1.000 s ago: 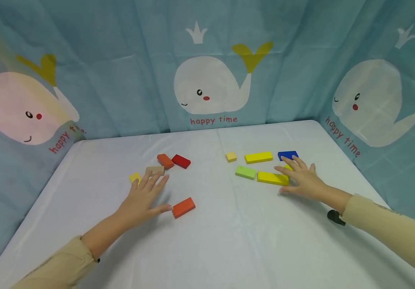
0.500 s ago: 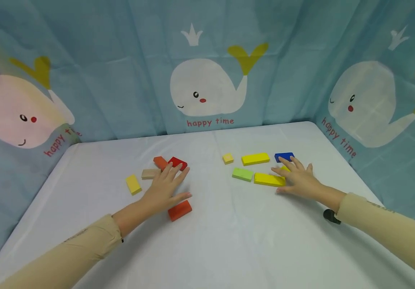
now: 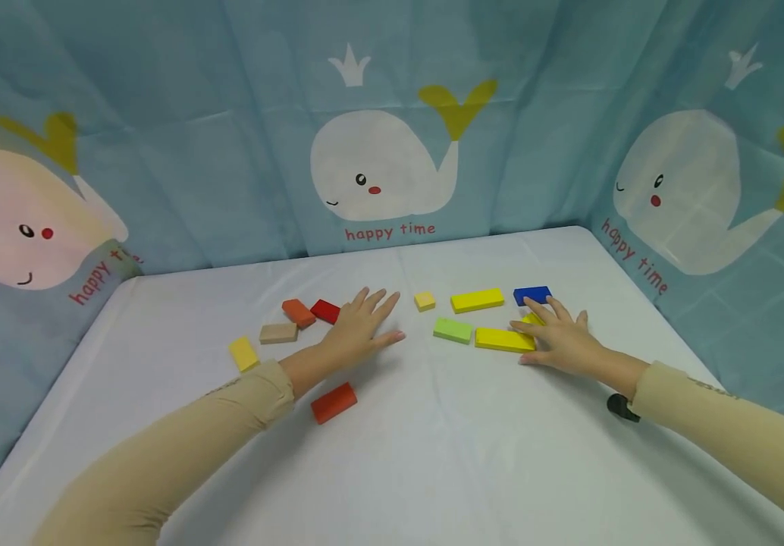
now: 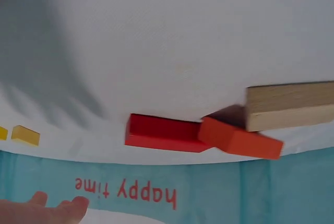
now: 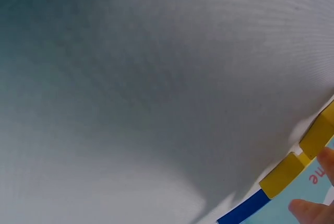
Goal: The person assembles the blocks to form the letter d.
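Wooden blocks were sitting in two loose groups on the white table (image 3: 433, 455), warm colours left, yellows, green and blue right, and I'd guess the sorting was only partway, since the orange-red block (image 3: 333, 402) lay alone near the left sleeve. Left hand (image 3: 362, 329) was flat, fingers straight, holding nothing, just right of the red block (image 3: 325, 310) and near the small yellow cube (image 3: 424, 300). Right hand (image 3: 559, 338) lay spread too, gripping nothing, fingertips touching the long yellow block (image 3: 504, 340) with the blue block (image 3: 531, 294) just beyond. Compared with a second earlier, the left hand had slid from the tan block (image 3: 279, 333) toward the middle, while the right had hardly budged.
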Available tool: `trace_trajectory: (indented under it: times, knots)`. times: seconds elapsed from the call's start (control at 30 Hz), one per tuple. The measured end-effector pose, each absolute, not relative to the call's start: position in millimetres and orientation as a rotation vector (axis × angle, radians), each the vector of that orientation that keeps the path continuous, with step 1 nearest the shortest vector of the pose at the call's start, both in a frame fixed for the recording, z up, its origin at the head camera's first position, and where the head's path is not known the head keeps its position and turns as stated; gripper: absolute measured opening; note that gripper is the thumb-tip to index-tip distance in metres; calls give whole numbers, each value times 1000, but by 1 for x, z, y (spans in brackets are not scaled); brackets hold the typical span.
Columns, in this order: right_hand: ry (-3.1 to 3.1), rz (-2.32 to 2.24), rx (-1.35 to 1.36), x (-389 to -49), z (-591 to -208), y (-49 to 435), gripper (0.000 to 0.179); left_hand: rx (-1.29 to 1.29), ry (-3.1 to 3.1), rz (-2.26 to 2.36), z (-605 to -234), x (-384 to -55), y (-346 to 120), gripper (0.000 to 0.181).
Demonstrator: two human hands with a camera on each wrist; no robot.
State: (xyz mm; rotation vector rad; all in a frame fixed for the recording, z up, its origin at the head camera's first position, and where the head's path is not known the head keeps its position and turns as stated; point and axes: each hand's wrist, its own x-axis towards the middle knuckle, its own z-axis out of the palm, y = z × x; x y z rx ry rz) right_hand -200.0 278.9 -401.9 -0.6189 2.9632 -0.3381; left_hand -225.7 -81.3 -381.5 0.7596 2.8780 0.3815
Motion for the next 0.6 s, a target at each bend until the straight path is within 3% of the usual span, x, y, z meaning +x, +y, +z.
trace_trajectory:
  times: [0.6]
  knots:
    - [2950,-446,-573,-201,-406,282,48,859,2836,144,-391,-269,8,66]
